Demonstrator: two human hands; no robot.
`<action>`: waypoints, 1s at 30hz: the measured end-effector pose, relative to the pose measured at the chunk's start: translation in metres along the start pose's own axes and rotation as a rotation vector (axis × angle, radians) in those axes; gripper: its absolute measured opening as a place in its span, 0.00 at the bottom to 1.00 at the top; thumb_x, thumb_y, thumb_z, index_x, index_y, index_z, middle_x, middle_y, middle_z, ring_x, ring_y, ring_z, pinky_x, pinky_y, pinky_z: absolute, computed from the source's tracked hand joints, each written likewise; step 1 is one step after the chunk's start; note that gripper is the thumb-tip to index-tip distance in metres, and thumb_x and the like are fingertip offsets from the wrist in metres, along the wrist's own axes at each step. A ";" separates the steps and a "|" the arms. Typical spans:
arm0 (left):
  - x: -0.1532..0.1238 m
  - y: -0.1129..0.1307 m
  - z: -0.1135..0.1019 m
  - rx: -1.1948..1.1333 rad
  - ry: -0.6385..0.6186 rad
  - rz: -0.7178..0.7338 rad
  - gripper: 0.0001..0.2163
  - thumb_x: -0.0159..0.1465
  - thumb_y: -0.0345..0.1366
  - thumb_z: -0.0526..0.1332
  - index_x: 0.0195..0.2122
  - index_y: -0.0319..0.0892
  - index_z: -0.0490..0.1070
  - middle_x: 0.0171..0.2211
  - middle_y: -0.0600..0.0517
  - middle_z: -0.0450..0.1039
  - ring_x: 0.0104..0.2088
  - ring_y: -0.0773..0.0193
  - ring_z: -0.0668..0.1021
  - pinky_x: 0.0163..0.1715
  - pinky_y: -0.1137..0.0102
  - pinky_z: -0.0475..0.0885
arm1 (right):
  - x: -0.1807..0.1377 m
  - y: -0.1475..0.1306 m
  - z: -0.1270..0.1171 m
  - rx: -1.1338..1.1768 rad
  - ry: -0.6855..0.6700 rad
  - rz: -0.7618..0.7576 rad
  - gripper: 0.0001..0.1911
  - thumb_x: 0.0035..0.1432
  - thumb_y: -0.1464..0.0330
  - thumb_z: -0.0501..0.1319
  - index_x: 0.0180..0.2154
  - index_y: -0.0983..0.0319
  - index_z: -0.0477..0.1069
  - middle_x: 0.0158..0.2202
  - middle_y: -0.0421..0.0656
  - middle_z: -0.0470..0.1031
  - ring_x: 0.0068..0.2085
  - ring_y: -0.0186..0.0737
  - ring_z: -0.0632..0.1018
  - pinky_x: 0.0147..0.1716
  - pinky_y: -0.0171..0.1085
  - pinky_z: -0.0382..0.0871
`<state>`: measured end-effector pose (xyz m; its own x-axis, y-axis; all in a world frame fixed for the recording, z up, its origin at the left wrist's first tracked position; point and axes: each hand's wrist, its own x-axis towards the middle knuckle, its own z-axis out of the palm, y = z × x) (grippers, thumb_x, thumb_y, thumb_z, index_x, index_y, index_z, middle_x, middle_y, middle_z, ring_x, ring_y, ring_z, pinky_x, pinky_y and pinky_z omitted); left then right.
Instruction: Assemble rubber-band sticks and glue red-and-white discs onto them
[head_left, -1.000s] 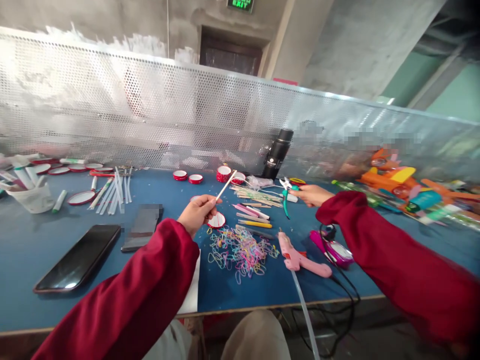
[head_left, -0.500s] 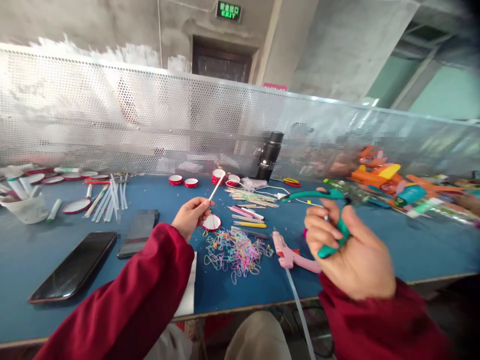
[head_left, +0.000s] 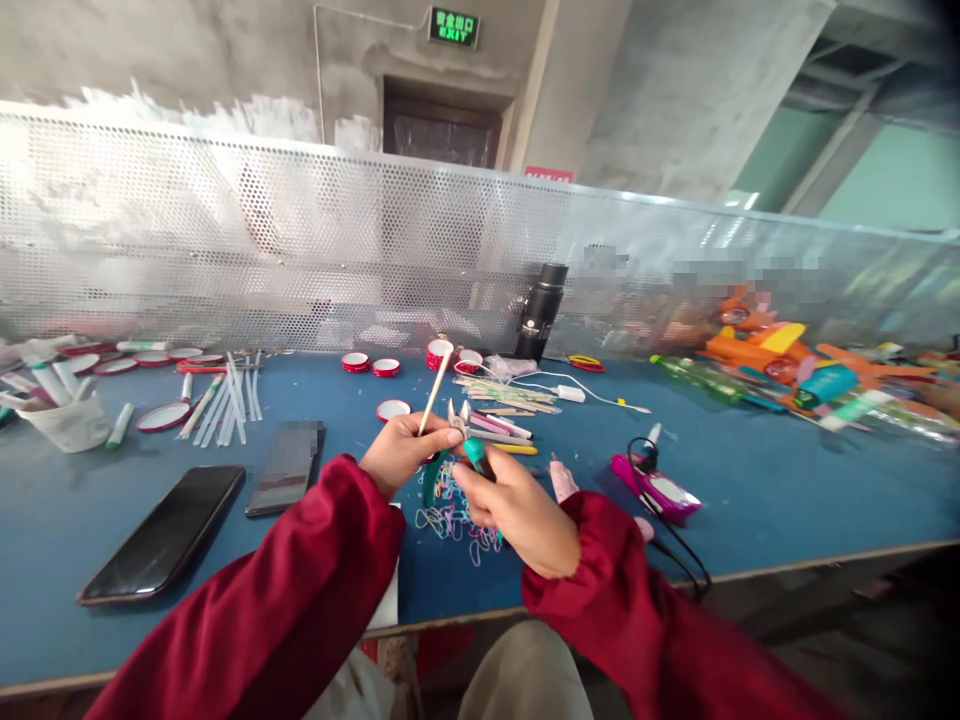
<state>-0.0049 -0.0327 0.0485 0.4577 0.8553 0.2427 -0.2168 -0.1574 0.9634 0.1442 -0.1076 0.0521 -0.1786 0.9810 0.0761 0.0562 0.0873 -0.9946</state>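
My left hand is closed around a thin pale wooden stick, which points up and away from me. My right hand grips teal-handled cutting pliers. Their metal jaws point upward beside the stick and close to my left fingers; whether they touch it I cannot tell. Under both hands lies a loose heap of small coloured rubber bands, partly covered. A pink glue gun is mostly hidden behind my right wrist and sleeve.
Two phones lie at left, near a cup of markers and glue sticks. Behind my hands are small red drums, wooden sticks and a black bottle. A magenta device with a cable sits right.
My right hand has swung left with the pliers, from beside the glue gun to my left hand. The left hand still holds the stick, now more upright.
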 end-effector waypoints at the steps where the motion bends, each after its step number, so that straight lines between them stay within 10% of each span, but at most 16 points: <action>1: 0.000 0.000 -0.001 -0.021 0.002 -0.009 0.18 0.50 0.48 0.72 0.24 0.36 0.75 0.19 0.55 0.66 0.20 0.74 0.61 0.21 0.73 0.53 | 0.000 -0.002 0.000 -0.003 -0.020 -0.019 0.15 0.58 0.55 0.62 0.36 0.59 0.64 0.26 0.33 0.59 0.24 0.29 0.62 0.22 0.32 0.59; 6: -0.002 0.000 -0.002 -0.149 -0.003 -0.006 0.19 0.49 0.50 0.71 0.24 0.37 0.72 0.18 0.56 0.62 0.19 0.74 0.58 0.20 0.74 0.50 | -0.008 -0.008 -0.011 -0.044 -0.060 -0.076 0.18 0.54 0.57 0.66 0.44 0.56 0.69 0.40 0.40 0.71 0.42 0.39 0.72 0.47 0.41 0.68; 14: -0.005 -0.003 0.007 -0.090 -0.117 -0.018 0.20 0.50 0.51 0.71 0.25 0.36 0.73 0.19 0.57 0.58 0.20 0.74 0.57 0.21 0.73 0.51 | -0.033 0.011 -0.022 -0.104 -0.180 -0.036 0.15 0.59 0.54 0.60 0.41 0.58 0.71 0.39 0.43 0.72 0.41 0.42 0.74 0.44 0.41 0.70; 19: -0.002 -0.001 -0.006 0.217 0.081 0.121 0.22 0.63 0.51 0.59 0.50 0.41 0.76 0.25 0.54 0.67 0.25 0.68 0.65 0.27 0.72 0.61 | -0.046 0.006 -0.034 -0.273 -0.041 -0.018 0.18 0.59 0.55 0.60 0.48 0.56 0.72 0.47 0.45 0.74 0.46 0.46 0.74 0.47 0.44 0.71; 30: -0.002 0.001 -0.018 0.612 0.170 0.257 0.11 0.63 0.43 0.61 0.37 0.45 0.82 0.29 0.50 0.76 0.30 0.63 0.72 0.32 0.72 0.64 | -0.048 0.001 -0.047 -0.601 0.111 -0.107 0.17 0.62 0.53 0.57 0.45 0.57 0.69 0.47 0.45 0.73 0.52 0.49 0.72 0.51 0.45 0.70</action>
<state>-0.0215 -0.0257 0.0472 0.3046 0.8112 0.4991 0.2487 -0.5736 0.7805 0.1994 -0.1460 0.0503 -0.1124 0.9707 0.2125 0.5925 0.2371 -0.7699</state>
